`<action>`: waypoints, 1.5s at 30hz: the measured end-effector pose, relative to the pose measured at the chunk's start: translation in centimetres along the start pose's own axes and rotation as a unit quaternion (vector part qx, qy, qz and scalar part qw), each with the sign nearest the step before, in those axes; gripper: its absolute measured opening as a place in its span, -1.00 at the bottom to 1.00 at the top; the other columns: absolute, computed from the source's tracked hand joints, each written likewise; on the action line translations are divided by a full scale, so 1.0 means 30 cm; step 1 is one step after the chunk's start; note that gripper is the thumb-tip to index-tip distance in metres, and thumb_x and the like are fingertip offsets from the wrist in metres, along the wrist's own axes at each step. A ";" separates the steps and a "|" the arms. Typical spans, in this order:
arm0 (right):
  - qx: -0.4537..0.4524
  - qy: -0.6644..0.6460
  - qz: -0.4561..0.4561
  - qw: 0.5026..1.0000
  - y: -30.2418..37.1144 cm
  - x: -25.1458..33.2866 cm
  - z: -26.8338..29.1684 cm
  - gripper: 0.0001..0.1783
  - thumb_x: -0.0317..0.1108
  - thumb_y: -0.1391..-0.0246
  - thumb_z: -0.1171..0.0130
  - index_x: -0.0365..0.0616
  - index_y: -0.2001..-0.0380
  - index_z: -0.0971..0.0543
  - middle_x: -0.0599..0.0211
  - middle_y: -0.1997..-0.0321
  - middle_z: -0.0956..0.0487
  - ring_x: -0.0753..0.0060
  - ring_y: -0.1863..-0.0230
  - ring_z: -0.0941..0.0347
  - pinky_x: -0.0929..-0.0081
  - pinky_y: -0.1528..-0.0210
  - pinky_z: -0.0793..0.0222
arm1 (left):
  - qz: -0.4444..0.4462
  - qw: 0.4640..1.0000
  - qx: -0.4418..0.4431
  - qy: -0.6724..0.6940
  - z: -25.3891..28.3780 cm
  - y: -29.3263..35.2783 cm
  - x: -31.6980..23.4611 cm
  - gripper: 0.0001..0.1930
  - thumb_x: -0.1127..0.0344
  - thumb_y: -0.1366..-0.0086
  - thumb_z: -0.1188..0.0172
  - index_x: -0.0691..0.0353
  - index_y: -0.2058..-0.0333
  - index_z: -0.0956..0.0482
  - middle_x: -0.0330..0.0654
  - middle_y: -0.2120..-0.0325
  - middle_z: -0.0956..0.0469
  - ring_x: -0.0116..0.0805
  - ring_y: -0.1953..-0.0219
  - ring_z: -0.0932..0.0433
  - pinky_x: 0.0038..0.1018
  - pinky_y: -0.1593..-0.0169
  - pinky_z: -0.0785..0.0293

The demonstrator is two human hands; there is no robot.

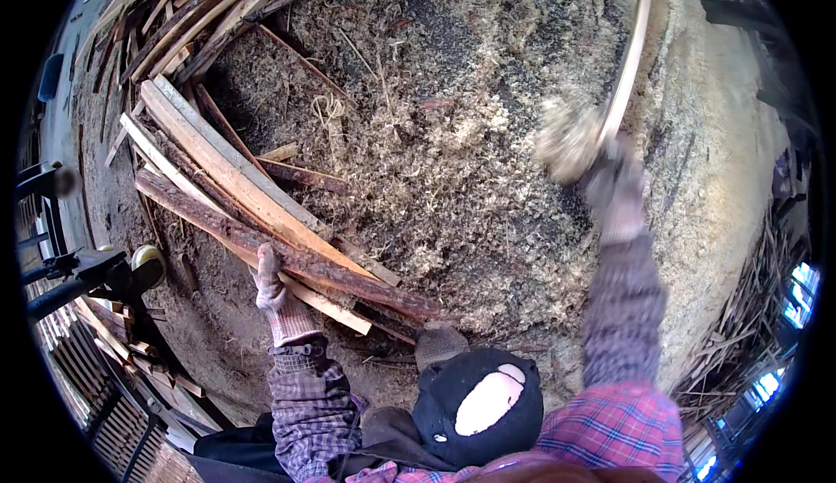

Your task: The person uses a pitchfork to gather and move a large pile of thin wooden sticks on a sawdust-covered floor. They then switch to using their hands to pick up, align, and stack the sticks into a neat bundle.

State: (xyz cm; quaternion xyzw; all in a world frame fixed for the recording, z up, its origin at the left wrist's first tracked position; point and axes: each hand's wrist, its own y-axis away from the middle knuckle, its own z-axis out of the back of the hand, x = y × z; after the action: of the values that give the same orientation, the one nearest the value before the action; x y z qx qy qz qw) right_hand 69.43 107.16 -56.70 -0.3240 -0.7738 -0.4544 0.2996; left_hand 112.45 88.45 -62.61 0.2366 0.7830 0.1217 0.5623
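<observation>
My left hand [269, 272], in a pale glove, is closed on the near edge of a bark-covered wooden slab [296, 261]. That slab lies along a pile of long sawn wood strips [235, 174] slanting across the ground. At the right, my outstretched right hand [615, 182], in a dark glove, is blurred by motion. It grips the lower end of a long pale wooden strip [633, 56], which reaches to the top edge. Against the strip, left of the hand, is a smeared tan clump [569, 137]; its kind cannot be made out.
Sawdust and shavings [453, 187] cover the ground. More slabs and offcuts [209, 13] heap at the far left, with a loop of twine [328, 110] nearby. Dark metal machine parts [78, 270] stand at the left edge. Thin scrap sticks [731, 344] lie at the right. My black-clad knee [461, 396] is near.
</observation>
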 end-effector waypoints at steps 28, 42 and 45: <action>0.050 0.876 0.304 0.372 -0.822 0.261 -0.668 -0.01 0.11 0.38 -0.28 -0.17 -0.13 -0.21 0.03 0.04 -0.44 0.13 0.07 -0.36 0.34 0.06 -0.30 | 0.024 0.983 -0.180 -0.028 -0.205 0.053 -0.055 -0.46 0.19 -0.06 -0.24 0.20 0.00 -0.28 -0.21 0.24 -0.44 -0.30 0.26 -0.49 -0.35 0.14 -0.49; 0.144 0.834 0.238 0.477 -1.270 0.383 -0.486 -0.22 0.02 -0.03 -0.06 0.09 -0.25 -0.01 0.06 -0.11 -0.34 0.14 -0.05 -0.33 0.38 -0.13 -0.23 | 0.089 0.982 -0.156 0.062 -0.069 0.057 0.025 -0.58 0.31 -0.14 -0.18 0.14 0.02 -0.31 -0.29 0.34 -0.48 -0.43 0.34 -0.52 -0.45 0.22 -0.54; 0.105 0.861 0.175 0.466 -1.014 0.247 -0.637 -0.23 -0.02 0.09 -0.14 0.04 -0.17 -0.11 0.05 -0.09 -0.35 0.13 -0.03 -0.34 0.37 -0.10 -0.24 | 0.060 0.986 -0.148 0.047 -0.156 0.067 -0.030 -0.48 0.33 -0.12 -0.19 0.12 -0.06 -0.23 -0.30 0.33 -0.47 -0.41 0.34 -0.52 -0.40 0.20 -0.54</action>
State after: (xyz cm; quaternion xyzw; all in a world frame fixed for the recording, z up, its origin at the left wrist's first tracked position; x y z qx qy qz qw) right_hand 44.61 80.23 -58.78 0.1362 -0.0942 -0.3572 0.9192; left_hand 108.77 90.09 -59.36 0.1914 0.7661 0.2806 0.5457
